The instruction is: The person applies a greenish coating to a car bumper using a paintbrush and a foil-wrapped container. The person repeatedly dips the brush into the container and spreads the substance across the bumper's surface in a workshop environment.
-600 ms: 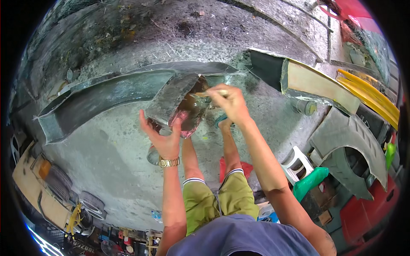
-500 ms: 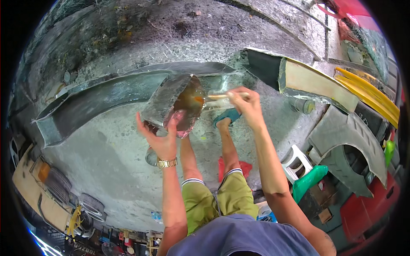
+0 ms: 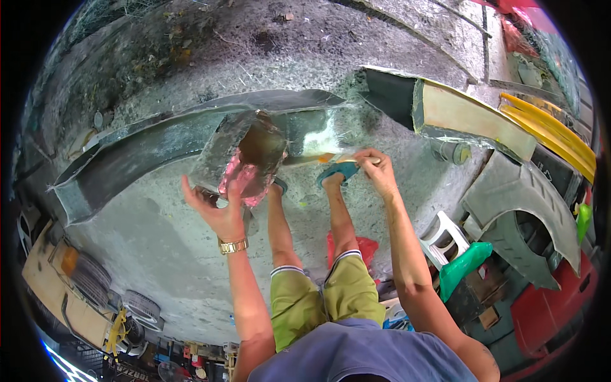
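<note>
My left hand (image 3: 224,218) grips the lower end of a dark, hollow, box-shaped shell (image 3: 216,149) and holds it tilted above the floor. The shell's open side faces right, with a brown inner surface and a glossy pink patch near my thumb. In my right hand (image 3: 382,174) is a paintbrush (image 3: 345,158), pinched by its pale handle. Its orange-tinted bristles point left, a short way from the shell's opening. Behind the shell lies a long, curved, grey channel-shaped mould (image 3: 149,148), partly hidden by it.
At the right are a long box-shaped piece (image 3: 471,114), a can (image 3: 453,153), yellow curved panels (image 3: 550,130) and a grey arched fender panel (image 3: 528,200). A white plastic stool (image 3: 442,240) and green bag (image 3: 463,267) stand nearer. Tyres (image 3: 141,305) lie at lower left.
My left hand has shifted left, carrying the shell and turning it slightly. The paintbrush has moved away from the shell's opening, to the right and slightly nearer me.
</note>
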A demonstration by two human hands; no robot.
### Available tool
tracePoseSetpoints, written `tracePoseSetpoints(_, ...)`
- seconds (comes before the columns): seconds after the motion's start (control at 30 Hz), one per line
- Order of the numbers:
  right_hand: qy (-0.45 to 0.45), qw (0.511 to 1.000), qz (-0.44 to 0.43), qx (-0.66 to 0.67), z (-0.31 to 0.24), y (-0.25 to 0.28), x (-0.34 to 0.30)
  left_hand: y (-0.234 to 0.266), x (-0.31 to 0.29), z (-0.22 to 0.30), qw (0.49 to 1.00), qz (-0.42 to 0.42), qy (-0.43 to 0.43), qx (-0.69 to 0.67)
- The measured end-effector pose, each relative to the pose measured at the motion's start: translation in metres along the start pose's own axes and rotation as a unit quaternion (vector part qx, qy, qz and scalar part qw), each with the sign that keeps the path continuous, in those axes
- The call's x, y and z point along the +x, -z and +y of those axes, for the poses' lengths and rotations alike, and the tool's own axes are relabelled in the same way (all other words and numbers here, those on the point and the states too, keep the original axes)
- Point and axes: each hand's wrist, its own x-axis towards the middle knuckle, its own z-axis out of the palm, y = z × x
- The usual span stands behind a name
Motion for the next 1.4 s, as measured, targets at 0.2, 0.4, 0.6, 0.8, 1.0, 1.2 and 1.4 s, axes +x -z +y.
tracePoseSetpoints(0.2,0.020,0.999,0.045,0.009,-0.017,0.024,-0.015,-0.005,-0.003,0.005,1.000,-0.014,-0.007,0.007)
tracePoseSetpoints(0.4,0.185,0.982,-0.024,0.015,-0.100,-0.040,-0.019,-0.011,-0.008,0.006,0.997,-0.017,-0.060,0.044)
tracePoseSetpoints(0.6,0.252,0.948,-0.100,-0.168,-0.105,-0.112,0.014,-0.019,-0.007,0.015,0.999,-0.004,-0.043,0.021)
tracePoseSetpoints(0.8,0.065,0.996,-0.050,0.019,-0.082,-0.060,0.009,-0.009,-0.005,0.008,1.000,0.004,0.015,-0.027)
tracePoseSetpoints(1.0,0.044,0.998,-0.023,-0.027,-0.020,-0.039,0.023,-0.002,0.002,-0.001,1.000,-0.002,0.017,-0.007)
tracePoseSetpoints(1.2,0.008,0.998,-0.001,-0.060,-0.020,-0.027,0.022,0.008,0.003,0.002,0.999,0.007,0.027,-0.027)
tracePoseSetpoints(1.4,0.101,0.976,-0.073,-0.181,-0.034,-0.084,0.030,0.004,0.006,0.009,0.999,0.002,0.045,-0.020)
